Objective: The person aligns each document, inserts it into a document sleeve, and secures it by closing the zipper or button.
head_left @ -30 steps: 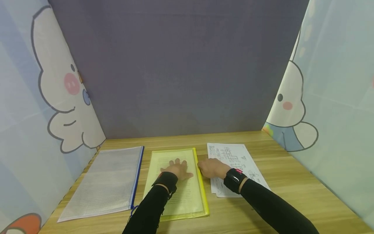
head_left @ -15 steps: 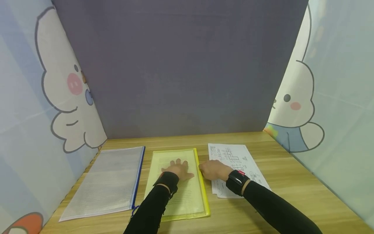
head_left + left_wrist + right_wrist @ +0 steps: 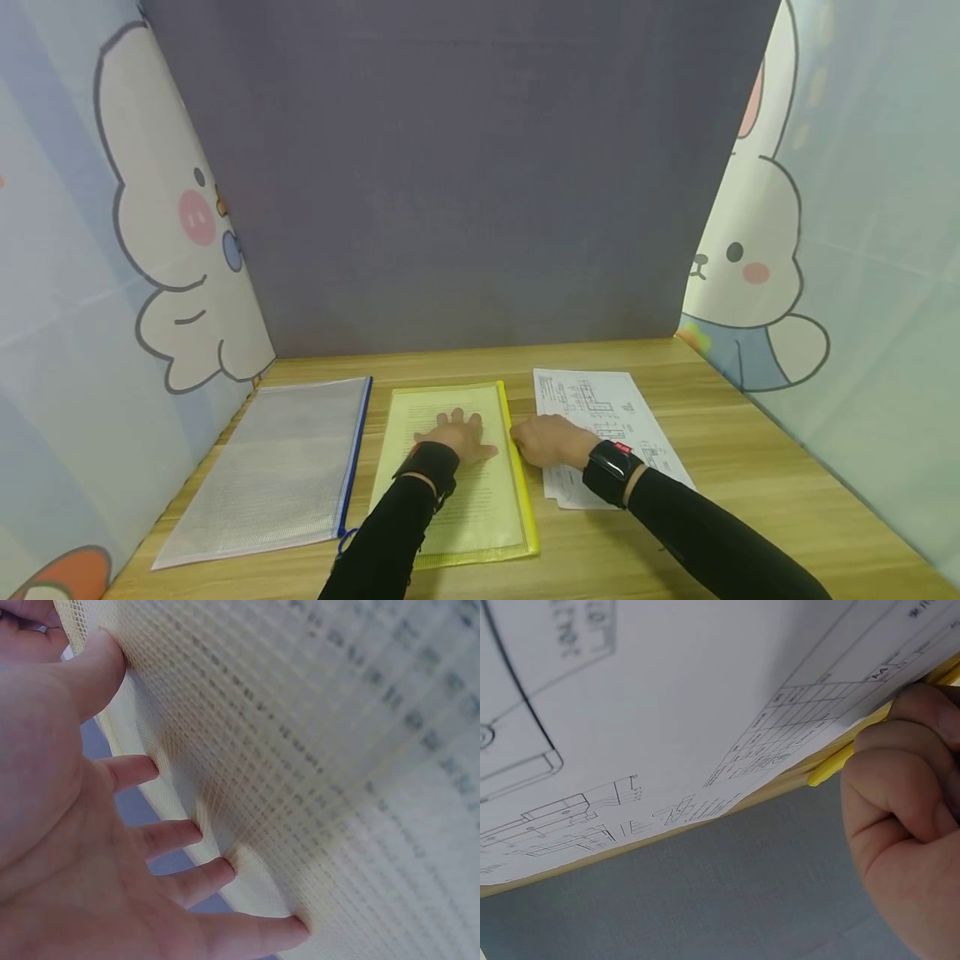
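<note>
A yellow mesh zipper bag (image 3: 468,521) lies flat in the middle of the table in the head view, a printed sheet showing through it. My left hand (image 3: 453,437) rests on it with fingers spread, the fingertips (image 3: 217,870) pressing the mesh. Along the bag's right side runs a yellow zipper edge (image 3: 525,508). There my right hand (image 3: 551,440) pinches the edge with curled fingers; its fingertips are hidden behind the knuckles in the right wrist view. Under and beside that hand lie white sheets (image 3: 588,392) with technical drawings, partly covered by the wrist.
On the left lies a clear mesh zipper bag (image 3: 277,467) with a blue zipper edge and a blue cord loop (image 3: 347,542). A dark grey panel (image 3: 480,183) stands at the back of the wooden table (image 3: 750,500). Printed cartoon curtains (image 3: 885,350) hang at both sides.
The head view has shifted slightly. My left hand stays spread on the yellow bag, and my right hand stays at its zipper edge with only a slight shift of the wrist.
</note>
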Motion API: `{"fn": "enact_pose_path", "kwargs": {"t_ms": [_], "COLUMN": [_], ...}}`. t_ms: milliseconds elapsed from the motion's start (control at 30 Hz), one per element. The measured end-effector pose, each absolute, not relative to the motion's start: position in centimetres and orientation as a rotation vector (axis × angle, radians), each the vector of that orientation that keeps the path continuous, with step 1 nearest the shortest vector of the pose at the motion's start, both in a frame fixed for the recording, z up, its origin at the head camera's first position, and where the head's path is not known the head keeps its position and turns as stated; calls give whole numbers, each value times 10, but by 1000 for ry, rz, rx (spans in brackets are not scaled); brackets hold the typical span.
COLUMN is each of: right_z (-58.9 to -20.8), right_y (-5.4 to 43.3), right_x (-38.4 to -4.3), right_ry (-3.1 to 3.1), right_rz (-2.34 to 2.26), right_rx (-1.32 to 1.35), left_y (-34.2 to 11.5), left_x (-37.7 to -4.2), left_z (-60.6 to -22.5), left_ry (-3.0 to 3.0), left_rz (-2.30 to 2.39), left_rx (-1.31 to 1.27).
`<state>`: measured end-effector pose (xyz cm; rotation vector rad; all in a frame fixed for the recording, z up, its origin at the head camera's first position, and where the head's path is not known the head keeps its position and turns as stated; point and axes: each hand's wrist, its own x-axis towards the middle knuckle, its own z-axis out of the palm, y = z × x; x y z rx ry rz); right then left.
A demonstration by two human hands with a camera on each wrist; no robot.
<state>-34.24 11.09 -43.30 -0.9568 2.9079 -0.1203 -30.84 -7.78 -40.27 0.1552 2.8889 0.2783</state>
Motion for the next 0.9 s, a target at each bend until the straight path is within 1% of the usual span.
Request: {"fn": "enact_pose_path", "kwargs": {"t_ms": [467,600,800,900], "right_z": [-434,-432,-433,-434], "right_y": [113,112,112,112], "right_x": [-339,-339,-343,-344], "right_ry": [2882,2876,2882,2882], "right_rz": [-122,-104,-91,-79], "right_rx": [-970,-964,-935,-939], "left_y": [-79,-80,-83,-87], "left_x": [-309,-309,-317,-314], "left_z": [-403,-405,-418,-412], "left_ry": [2882,2899,2946,2930], "left_rz": [249,221,266,291], "left_rx": [171,196,235,297]}}
